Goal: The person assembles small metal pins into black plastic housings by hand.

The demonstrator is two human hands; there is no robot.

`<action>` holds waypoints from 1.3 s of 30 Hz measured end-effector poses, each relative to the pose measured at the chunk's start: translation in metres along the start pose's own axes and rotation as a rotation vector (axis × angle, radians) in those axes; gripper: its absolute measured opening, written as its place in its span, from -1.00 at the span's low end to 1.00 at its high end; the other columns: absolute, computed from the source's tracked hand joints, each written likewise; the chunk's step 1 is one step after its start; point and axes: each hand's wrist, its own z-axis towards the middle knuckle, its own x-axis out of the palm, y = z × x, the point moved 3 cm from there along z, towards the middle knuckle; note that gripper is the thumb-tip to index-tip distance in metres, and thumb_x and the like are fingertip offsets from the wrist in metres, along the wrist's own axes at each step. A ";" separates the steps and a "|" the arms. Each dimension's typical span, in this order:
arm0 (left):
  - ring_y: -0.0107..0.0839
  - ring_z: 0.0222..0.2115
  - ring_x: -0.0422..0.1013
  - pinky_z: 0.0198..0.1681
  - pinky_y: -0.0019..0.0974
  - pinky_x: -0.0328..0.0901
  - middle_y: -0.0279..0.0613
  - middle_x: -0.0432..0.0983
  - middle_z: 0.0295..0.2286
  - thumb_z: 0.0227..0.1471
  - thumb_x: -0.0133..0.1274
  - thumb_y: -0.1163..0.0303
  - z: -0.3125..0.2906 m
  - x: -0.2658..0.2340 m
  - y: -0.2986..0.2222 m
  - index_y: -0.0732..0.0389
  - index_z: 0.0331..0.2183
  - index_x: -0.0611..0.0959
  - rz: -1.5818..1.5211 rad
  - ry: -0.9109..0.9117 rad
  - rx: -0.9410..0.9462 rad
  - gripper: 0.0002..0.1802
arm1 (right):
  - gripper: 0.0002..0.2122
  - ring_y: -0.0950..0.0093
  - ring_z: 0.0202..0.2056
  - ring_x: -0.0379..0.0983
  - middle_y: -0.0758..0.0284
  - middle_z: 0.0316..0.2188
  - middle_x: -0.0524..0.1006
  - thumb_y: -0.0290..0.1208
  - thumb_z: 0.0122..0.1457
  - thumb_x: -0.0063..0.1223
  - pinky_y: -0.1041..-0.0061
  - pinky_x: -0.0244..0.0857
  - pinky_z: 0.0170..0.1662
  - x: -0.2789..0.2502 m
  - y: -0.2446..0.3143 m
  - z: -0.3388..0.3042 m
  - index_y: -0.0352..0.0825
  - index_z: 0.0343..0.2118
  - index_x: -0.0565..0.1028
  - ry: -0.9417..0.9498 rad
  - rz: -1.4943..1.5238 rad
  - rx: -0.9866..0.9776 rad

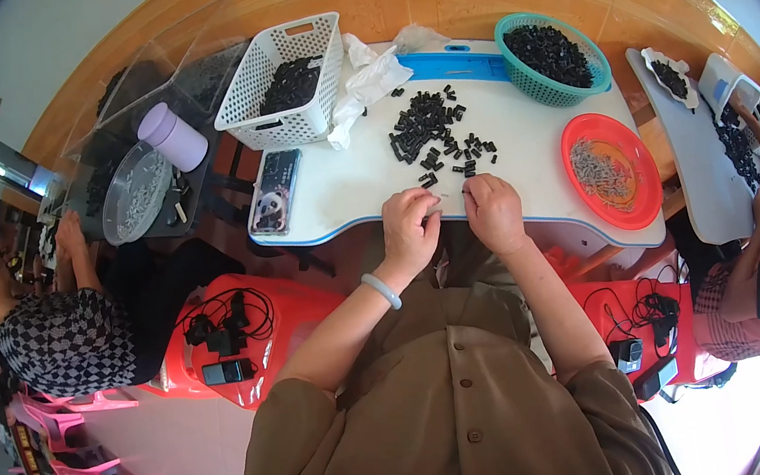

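At the near edge of the white table [335, 190], my left hand [410, 231], a pale bangle at its wrist, is closed in a pinch; what its fingertips hold is too small to make out. Close beside it, my right hand [496, 213] is curled shut, and its fingers hide whatever is inside. Just beyond both hands lies a loose pile of small black cylindrical parts [422, 125], with several stray ones nearest my fingers. To the right, a red round tray [650, 190] holds many thin silvery metal pins [599, 173].
A white perforated basket [287, 132] and a teal basket [564, 95] hold more black parts. A phone in a panda case [273, 204] lies at the left. Red stools [311, 296] with cables and devices flank me. Co-workers sit at tables on both sides.
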 end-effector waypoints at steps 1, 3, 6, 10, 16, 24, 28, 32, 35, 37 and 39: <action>-0.16 -0.25 0.38 -0.16 -0.20 0.23 -0.17 0.47 -0.32 -0.26 0.15 0.57 -0.001 0.002 -0.002 0.20 -0.39 0.58 -0.011 0.000 0.019 -0.76 | -0.88 0.20 -0.43 0.41 0.21 -0.50 0.45 -0.56 -0.13 0.10 0.27 0.30 -0.35 -0.005 0.001 0.000 -0.32 -0.48 0.42 -0.035 0.039 0.003; -0.09 -0.26 0.35 -0.19 -0.10 0.21 -0.13 0.44 -0.32 -0.25 0.13 0.55 0.000 0.006 -0.010 0.19 -0.37 0.56 -0.016 -0.024 0.069 -0.75 | -0.88 0.16 -0.42 0.43 0.17 -0.50 0.47 -0.57 -0.11 0.08 0.25 0.32 -0.33 -0.016 0.002 -0.003 -0.35 -0.45 0.45 -0.078 0.106 0.028; -0.03 -0.25 0.34 -0.18 -0.08 0.21 -0.06 0.43 -0.28 -0.20 0.10 0.52 -0.013 0.003 -0.018 0.22 -0.25 0.54 0.002 0.016 0.047 -0.66 | -0.90 0.14 -0.42 0.47 0.14 -0.49 0.52 -0.55 -0.05 0.08 0.27 0.37 -0.34 -0.015 0.009 -0.016 -0.37 -0.42 0.50 -0.074 0.290 0.167; -0.04 -0.31 0.36 -0.23 -0.11 0.26 -0.04 0.46 -0.34 -0.20 0.06 0.58 -0.017 -0.003 -0.046 0.28 -0.22 0.55 -0.060 0.073 0.085 -0.64 | -0.83 0.55 -0.50 0.44 0.31 -0.52 0.51 -0.53 0.01 0.10 0.55 0.36 -0.41 -0.021 0.032 -0.032 -0.34 -0.30 0.46 0.055 0.735 0.501; -0.10 -0.33 0.42 -0.27 -0.22 0.35 -0.05 0.47 -0.33 -0.22 0.06 0.66 -0.019 -0.012 -0.059 0.24 -0.21 0.58 -0.148 0.079 0.080 -0.60 | -0.80 0.67 -0.38 0.42 0.41 -0.42 0.50 -0.59 0.09 0.06 0.68 0.34 -0.32 -0.016 0.032 -0.044 -0.36 -0.21 0.40 0.180 1.197 0.640; -0.24 -0.50 0.45 -0.45 -0.35 0.34 -0.11 0.49 -0.51 -0.23 0.17 0.65 -0.017 -0.002 -0.052 0.27 -0.39 0.61 -0.284 0.086 -0.048 -0.77 | -0.80 0.70 -0.39 0.38 0.42 -0.42 0.48 -0.55 0.10 0.07 0.73 0.26 -0.36 -0.019 0.024 -0.048 -0.38 -0.20 0.39 0.191 1.378 0.697; -0.48 -0.62 0.35 -0.54 -0.46 0.25 -0.22 0.44 -0.58 -0.16 0.20 0.58 -0.021 -0.005 -0.053 0.33 -0.50 0.57 -0.367 0.079 -0.138 -0.88 | -0.89 0.69 -0.50 0.33 0.43 -0.56 0.45 -0.47 0.10 0.08 0.64 0.26 -0.41 -0.041 0.014 -0.043 -0.36 -0.34 0.45 0.014 0.989 0.553; -0.65 -0.62 0.24 -0.55 -0.56 0.17 -0.36 0.38 -0.60 -0.10 0.19 0.56 -0.040 0.008 -0.032 0.32 -0.51 0.54 -0.558 0.148 -0.389 -0.89 | -0.95 0.17 -0.44 0.44 0.15 -0.52 0.49 -0.56 -0.07 0.07 0.26 0.32 -0.36 -0.121 -0.008 -0.020 -0.37 -0.49 0.49 -0.277 0.041 0.229; -0.70 -0.69 0.25 -0.61 -0.62 0.16 -0.42 0.37 -0.64 -0.03 0.13 0.54 -0.054 0.022 -0.017 0.25 -0.47 0.51 -0.571 0.182 -0.346 -0.90 | -0.96 0.18 -0.38 0.43 0.15 -0.53 0.47 -0.52 -0.10 0.02 0.22 0.31 -0.30 -0.143 -0.055 -0.023 -0.35 -0.55 0.48 -0.236 -0.309 0.353; -0.71 -0.69 0.25 -0.61 -0.63 0.16 -0.42 0.37 -0.65 -0.03 0.13 0.54 -0.056 0.025 -0.023 0.25 -0.47 0.51 -0.590 0.197 -0.384 -0.90 | -0.91 0.19 -0.35 0.44 0.14 -0.48 0.49 -0.47 -0.09 0.01 0.23 0.33 -0.27 -0.150 -0.089 -0.032 -0.34 -0.52 0.50 -0.126 -0.475 0.435; -0.71 -0.69 0.25 -0.61 -0.63 0.16 -0.43 0.36 -0.65 -0.03 0.13 0.54 -0.057 0.026 -0.030 0.24 -0.47 0.50 -0.603 0.209 -0.428 -0.90 | -0.88 0.19 -0.33 0.45 0.13 -0.45 0.50 -0.46 -0.10 -0.01 0.24 0.34 -0.25 -0.150 -0.107 -0.039 -0.34 -0.48 0.51 -0.043 -0.510 0.493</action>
